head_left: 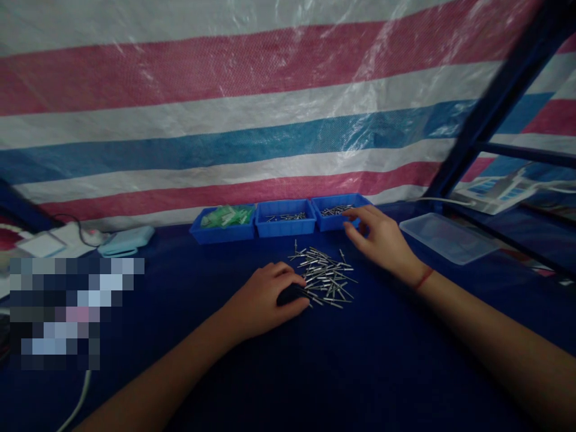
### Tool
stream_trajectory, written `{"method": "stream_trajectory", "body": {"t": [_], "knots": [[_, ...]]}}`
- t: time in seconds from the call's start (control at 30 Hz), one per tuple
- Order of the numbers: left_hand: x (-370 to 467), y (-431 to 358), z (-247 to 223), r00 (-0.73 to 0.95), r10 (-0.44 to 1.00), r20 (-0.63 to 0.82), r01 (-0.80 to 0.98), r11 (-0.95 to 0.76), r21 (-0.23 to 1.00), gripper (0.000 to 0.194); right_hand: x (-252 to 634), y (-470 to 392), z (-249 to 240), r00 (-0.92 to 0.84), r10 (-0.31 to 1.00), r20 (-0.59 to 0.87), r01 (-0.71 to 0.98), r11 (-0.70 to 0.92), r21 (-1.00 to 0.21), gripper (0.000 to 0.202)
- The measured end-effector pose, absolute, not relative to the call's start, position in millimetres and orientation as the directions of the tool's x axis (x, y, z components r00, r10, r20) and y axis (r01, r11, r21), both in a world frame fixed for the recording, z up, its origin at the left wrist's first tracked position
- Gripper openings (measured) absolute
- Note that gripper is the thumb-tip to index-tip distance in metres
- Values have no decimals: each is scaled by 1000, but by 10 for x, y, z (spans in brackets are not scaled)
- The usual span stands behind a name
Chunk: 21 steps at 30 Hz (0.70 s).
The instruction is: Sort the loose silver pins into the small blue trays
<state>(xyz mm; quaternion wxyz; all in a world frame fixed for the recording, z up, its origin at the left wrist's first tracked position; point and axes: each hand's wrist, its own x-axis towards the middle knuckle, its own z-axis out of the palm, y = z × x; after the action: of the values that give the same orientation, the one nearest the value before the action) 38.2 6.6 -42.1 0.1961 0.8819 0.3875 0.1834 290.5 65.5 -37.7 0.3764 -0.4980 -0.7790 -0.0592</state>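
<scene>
I have a loose pile of thin metal rivets (326, 276) in the middle of the counter (288, 372), lying at many angles, with a couple of strays at its far edge. My left hand (263, 294) rests at the pile's left side, open in a loose curve, thumb apart from the fingers and their tips right at the nearest rivets; I can't make out whether they pinch any. My right hand (380, 237) is at the near right corner of the right bin (328, 224), thumb and forefinger parted, also open as far as I can see; the hidden fingertips I can't judge. A red string (423, 277) circles that wrist.

Beyond the pile, three blue bins stand in a row. The right bin holds a heap of rivets, the middle bin (286, 227) a thinner scatter, the left bin (227, 233) green packets (229, 216). To the right of my right hand I see a clear plastic lid or tray (450, 239) lying flat. Far left sits a light-blue case (128, 240). Behind everything hangs a striped sheet (270, 138), with a dark frame post (499, 96) at right.
</scene>
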Motion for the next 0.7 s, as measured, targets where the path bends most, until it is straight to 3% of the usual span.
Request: {"method": "stream_trajectory", "body": {"t": [0.17, 0.5, 0.57, 0.7], "knots": [[377, 69, -471, 689, 702, 178, 619, -699, 359, 21, 2714, 441, -311, -383, 727, 569, 736, 613, -287, 23], [408, 85, -472, 669, 723, 172, 646, -680, 348, 15, 2522, 230, -310, -603, 683, 412, 598, 729, -333, 24], [421, 78, -465, 638, 741, 210, 626, -658, 420, 15, 2490, 201, -301, -617, 683, 392, 571, 731, -375, 23], [463, 49, -439, 398, 874, 278, 520, -465, 717, 12, 2418, 141, -299, -570, 720, 396, 518, 689, -506, 18]]}}
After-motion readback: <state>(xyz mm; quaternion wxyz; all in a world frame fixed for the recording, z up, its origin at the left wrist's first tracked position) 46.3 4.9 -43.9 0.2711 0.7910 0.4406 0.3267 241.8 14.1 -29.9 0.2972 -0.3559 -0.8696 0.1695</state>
